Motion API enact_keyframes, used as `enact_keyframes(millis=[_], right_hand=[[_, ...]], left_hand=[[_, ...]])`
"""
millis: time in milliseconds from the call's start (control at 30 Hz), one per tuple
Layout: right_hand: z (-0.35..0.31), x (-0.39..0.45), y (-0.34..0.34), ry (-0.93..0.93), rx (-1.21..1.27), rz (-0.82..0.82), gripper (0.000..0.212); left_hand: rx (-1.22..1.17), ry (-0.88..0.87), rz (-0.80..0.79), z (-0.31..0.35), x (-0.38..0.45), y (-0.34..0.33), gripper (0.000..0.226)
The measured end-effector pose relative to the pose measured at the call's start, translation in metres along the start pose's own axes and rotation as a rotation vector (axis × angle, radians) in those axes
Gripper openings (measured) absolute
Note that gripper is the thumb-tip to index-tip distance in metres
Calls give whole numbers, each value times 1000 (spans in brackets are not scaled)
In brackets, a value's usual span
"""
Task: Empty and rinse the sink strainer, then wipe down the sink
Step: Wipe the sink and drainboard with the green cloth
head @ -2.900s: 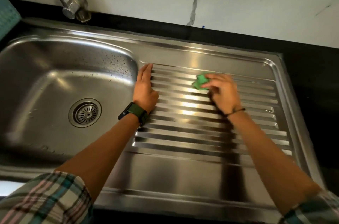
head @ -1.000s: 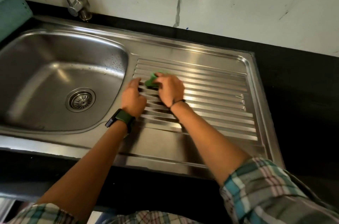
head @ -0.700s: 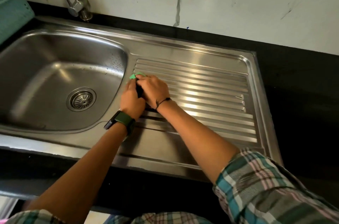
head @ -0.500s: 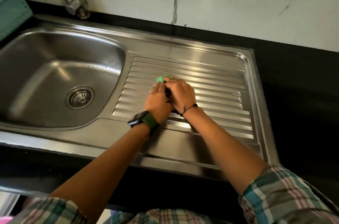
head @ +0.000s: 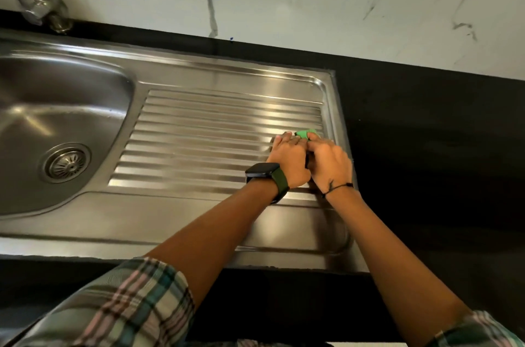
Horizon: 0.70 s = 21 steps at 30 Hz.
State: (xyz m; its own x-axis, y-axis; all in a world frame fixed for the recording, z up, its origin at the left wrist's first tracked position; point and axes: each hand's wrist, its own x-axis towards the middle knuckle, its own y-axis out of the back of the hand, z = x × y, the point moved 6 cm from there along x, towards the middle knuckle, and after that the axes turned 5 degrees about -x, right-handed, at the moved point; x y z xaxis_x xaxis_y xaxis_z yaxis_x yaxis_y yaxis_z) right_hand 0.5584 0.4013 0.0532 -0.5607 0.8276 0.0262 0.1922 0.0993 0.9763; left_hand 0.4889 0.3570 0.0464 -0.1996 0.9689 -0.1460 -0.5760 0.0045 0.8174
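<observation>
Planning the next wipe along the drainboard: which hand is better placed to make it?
The right hand: it grips the green scrubber on the drainboard; the left hand only rests beside.

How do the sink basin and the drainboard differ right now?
The sink basin is a smooth, deep bowl with a strainer in its drain; the drainboard is shallow and ribbed. No hand is in the basin; the left hand and right hand work a green scrubber on the drainboard. Both are stainless steel.
</observation>
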Motion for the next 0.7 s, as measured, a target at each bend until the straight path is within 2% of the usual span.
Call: enact_keyframes(millis=[67, 133, 200, 267, 300, 400, 500, 567, 700], right_hand=[[2, -4, 6, 25, -53, -5, 24], [0, -6, 8, 100, -55, -39, 31], [2, -8, 6, 187, 3, -204, 53], [10, -11, 6, 207, 52, -419, 76], [14, -12, 7, 216, 20, -471, 83], [14, -7, 11, 275, -254, -398, 82], [-15, -4, 7, 392, -551, -251, 63], [-29, -4, 5, 395, -611, -217, 55], [-62, -8, 0, 366, -534, -214, 54]], left_hand=[[38, -16, -25, 4, 2, 0, 65], [26, -23, -71, 0, 1, 5, 65], [10, -29, -104, -8, -5, 12, 63], [18, -25, -49, -26, -16, 21, 57], [5, -13, 2, -39, -24, 26, 53], [-72, 49, 146, -83, -50, 40, 44], [-150, 132, 225, -117, -73, 50, 46], [-172, 136, 222, -125, -80, 52, 47], [-203, 185, 249, -139, -92, 60, 50]])
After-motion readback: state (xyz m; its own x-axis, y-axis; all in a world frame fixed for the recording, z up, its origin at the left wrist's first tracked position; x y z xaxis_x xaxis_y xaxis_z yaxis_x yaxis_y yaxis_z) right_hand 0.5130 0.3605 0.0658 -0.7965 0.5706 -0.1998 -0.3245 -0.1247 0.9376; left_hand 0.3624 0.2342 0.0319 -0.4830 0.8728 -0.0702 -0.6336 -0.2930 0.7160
